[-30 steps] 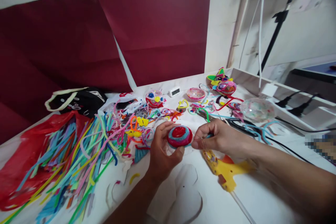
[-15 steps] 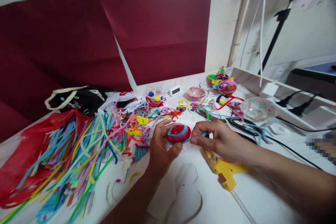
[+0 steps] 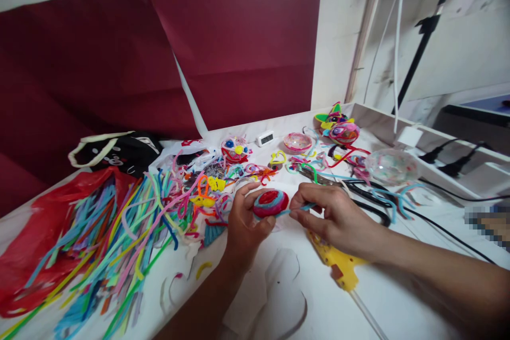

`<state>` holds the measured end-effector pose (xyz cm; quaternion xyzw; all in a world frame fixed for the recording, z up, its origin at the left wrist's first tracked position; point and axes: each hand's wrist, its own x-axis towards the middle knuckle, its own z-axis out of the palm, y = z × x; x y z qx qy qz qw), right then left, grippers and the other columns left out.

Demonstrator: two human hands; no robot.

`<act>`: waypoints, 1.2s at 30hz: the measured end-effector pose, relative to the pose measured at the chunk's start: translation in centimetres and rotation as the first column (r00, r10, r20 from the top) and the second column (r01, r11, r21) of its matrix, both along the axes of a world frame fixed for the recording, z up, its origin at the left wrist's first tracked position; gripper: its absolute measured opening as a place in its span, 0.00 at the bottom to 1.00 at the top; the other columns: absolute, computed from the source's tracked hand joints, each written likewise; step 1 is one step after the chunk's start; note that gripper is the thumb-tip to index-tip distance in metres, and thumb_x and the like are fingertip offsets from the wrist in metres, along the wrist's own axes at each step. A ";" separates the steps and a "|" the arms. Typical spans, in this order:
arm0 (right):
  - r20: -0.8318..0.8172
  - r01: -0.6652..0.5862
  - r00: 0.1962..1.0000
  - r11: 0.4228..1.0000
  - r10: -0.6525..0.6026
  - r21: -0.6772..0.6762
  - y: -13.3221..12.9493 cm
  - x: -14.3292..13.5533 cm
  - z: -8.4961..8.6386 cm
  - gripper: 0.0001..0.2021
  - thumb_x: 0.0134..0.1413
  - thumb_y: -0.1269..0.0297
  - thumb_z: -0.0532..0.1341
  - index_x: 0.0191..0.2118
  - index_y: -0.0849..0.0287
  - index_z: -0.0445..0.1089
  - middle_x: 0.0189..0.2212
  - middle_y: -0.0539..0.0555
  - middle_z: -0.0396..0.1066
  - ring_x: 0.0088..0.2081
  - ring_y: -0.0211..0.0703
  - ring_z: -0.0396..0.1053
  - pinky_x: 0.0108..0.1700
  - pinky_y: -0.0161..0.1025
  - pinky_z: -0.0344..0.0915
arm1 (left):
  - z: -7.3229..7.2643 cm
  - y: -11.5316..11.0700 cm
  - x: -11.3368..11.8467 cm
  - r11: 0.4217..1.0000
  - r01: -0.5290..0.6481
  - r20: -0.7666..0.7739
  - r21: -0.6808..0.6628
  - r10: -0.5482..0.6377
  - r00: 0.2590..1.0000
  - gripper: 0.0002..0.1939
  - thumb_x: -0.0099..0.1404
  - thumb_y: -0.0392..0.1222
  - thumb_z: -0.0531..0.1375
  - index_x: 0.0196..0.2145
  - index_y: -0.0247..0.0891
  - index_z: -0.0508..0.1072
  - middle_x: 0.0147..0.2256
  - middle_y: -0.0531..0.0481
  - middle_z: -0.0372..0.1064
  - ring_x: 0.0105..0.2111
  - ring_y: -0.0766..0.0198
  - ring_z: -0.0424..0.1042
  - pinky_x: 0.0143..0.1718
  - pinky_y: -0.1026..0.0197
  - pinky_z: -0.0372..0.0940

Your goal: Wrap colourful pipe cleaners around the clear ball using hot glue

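Note:
A rounded piece coiled in red, light blue and pink pipe cleaner sits between the thumb and fingers of my left hand. A light blue pipe cleaner runs from its lower right edge to my right hand, whose thumb and index finger pinch it. Under my right hand lies a yellow glue gun, partly hidden by the hand. Pliers or scissors with black handles rest just behind my right hand.
Loose pipe cleaners and a red bag cover the left side. Behind stand a decorated ball, a small digital clock and a pink-rimmed bowl. A clear bowl and black cables are at the right.
My right hand has shifted slightly, and more of the light blue pipe cleaner shows between its fingers. The coiled piece stays in my left hand, nearly unmoved.

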<state>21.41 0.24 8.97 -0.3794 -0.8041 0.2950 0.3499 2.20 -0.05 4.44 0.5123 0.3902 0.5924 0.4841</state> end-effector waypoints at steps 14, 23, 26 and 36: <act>0.004 0.053 0.999 0.991 -0.053 -0.120 0.4 0.1 -0.6 0.06 0.58 0.64 0.60 0.32 0.58 0.72 0.25 0.48 0.71 0.26 0.37 0.62 0.27 0.37 0.55 | -0.6 0.2 -0.2 1.000 -0.006 -0.003 0.010 0.006 1.000 0.31 0.50 0.36 0.68 0.52 0.41 0.65 0.47 0.46 0.76 0.46 0.56 0.76 0.44 0.59 0.69; -0.060 0.042 0.997 0.973 -0.057 -0.228 0.2 0.1 -0.3 0.06 0.57 0.63 0.61 0.32 0.58 0.71 0.24 0.48 0.69 0.25 0.37 0.61 0.25 0.36 0.55 | -0.5 0.1 -0.1 1.000 0.017 0.016 0.001 -0.017 1.000 0.32 0.50 0.37 0.68 0.52 0.43 0.65 0.47 0.47 0.76 0.47 0.54 0.76 0.42 0.59 0.70; -0.113 0.025 0.991 0.931 -0.071 -0.363 0.2 -0.1 -0.4 0.08 0.56 0.59 0.62 0.31 0.58 0.71 0.20 0.46 0.64 0.21 0.35 0.57 0.22 0.34 0.52 | -0.5 0.1 0.0 1.000 0.005 0.031 0.006 -0.006 1.000 0.31 0.50 0.37 0.68 0.52 0.43 0.65 0.48 0.46 0.76 0.47 0.53 0.76 0.42 0.58 0.70; -0.088 -0.011 0.996 0.900 -0.030 -0.436 0.9 0.5 -0.3 0.10 0.53 0.57 0.65 0.31 0.60 0.73 0.24 0.49 0.69 0.24 0.35 0.60 0.25 0.35 0.54 | -1.0 0.5 -0.1 0.988 -0.079 -0.069 0.134 0.088 0.994 0.30 0.49 0.34 0.66 0.50 0.42 0.68 0.49 0.45 0.73 0.52 0.51 0.72 0.53 0.52 0.67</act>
